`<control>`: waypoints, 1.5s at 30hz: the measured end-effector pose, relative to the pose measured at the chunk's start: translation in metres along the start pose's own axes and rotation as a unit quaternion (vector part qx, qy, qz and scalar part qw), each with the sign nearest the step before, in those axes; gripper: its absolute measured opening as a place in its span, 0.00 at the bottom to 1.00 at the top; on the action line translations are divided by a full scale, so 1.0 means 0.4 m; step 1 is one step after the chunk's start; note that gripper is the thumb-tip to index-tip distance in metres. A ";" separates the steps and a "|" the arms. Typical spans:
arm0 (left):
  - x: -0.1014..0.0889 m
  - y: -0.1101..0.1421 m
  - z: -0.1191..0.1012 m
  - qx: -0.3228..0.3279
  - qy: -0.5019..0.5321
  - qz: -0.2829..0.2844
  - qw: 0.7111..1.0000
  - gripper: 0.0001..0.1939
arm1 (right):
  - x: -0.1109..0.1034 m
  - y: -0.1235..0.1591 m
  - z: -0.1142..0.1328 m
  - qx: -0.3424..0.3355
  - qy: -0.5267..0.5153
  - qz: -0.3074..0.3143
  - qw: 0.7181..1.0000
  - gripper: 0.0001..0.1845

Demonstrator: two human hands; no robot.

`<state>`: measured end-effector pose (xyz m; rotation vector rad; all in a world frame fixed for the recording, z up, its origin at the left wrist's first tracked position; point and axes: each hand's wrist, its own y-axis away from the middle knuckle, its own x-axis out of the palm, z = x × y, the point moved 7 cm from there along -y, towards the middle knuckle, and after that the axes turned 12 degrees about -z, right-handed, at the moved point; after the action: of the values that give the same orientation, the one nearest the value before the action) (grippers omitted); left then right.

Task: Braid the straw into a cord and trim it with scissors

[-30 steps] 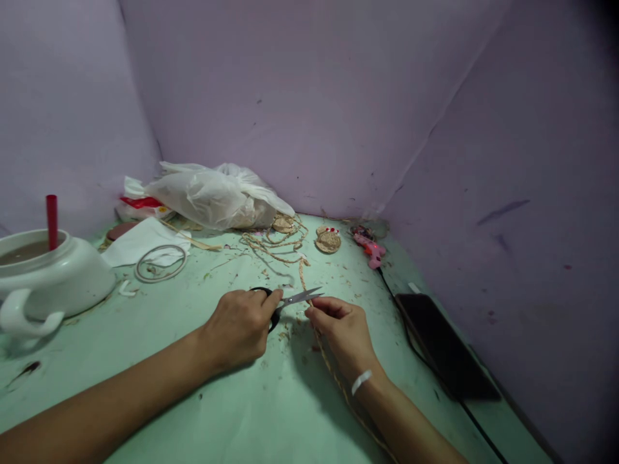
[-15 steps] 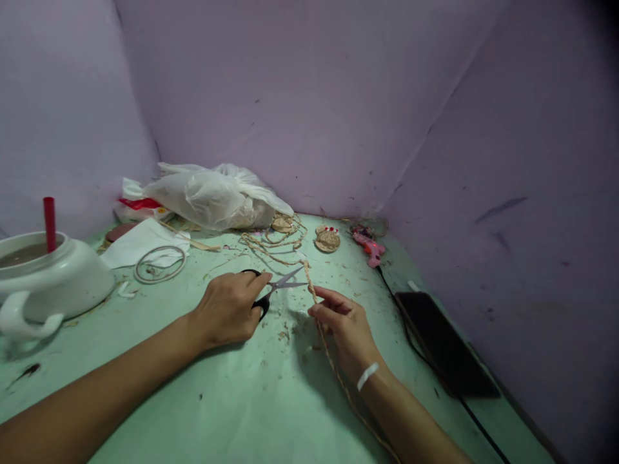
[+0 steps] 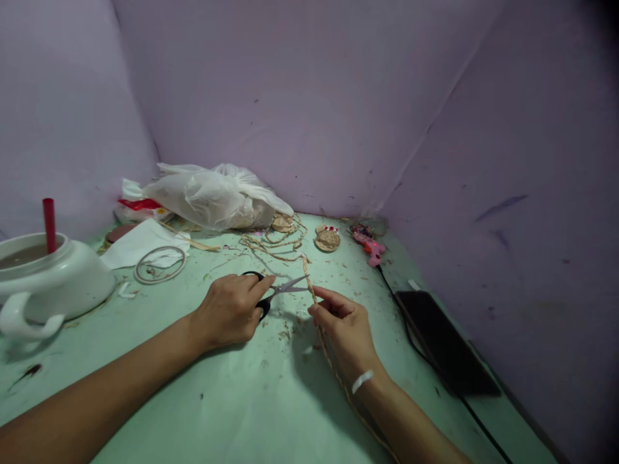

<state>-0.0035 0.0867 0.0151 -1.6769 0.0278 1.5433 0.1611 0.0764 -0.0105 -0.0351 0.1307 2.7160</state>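
Observation:
My left hand [image 3: 235, 308] has its fingers through the handles of black-handled scissors [image 3: 285, 287]. Their blades are slightly parted, and the tips reach a tan braided cord [image 3: 310, 281]. My right hand [image 3: 342, 322] pinches this cord between thumb and fingers just below the blade tips. From the pinch the cord runs down beside my right forearm, and its far part lies in loose loops near the plastic bag. A strip of white tape sits on my right wrist. Whether the blades straddle the cord or only touch it, I cannot tell.
Left stands a white mug-like pot [image 3: 82, 283] holding liquid and a red stick. A ring [image 3: 159, 278] lies by white paper [image 3: 145, 240]. Behind are a plastic bag [image 3: 213, 196] and round woven pieces [image 3: 327, 240]. On the right lie a pink glue gun [image 3: 371, 248] and a black phone [image 3: 442, 341].
The scissors have shifted slightly right, and their blades have closed somewhat, bringing the tips onto the cord. My right hand still pinches the cord in nearly the same spot.

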 end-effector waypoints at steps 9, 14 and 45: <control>0.000 0.003 0.000 0.023 -0.021 -0.047 0.998 0.24 | -0.002 -0.006 -0.012 -0.064 0.048 0.005 0.997 0.18; 0.005 0.010 -0.005 0.048 -0.017 -0.072 0.996 0.24 | -0.002 -0.009 -0.014 -0.106 0.074 0.004 0.992 0.17; 0.079 0.032 0.081 -0.382 0.434 -0.039 0.815 0.21 | 0.048 0.015 -0.054 0.134 -0.047 0.090 0.986 0.20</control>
<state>-0.0289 0.1127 -0.0146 -2.8656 -0.2075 0.5863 0.1411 0.0768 -0.0323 0.1935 0.4924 2.8479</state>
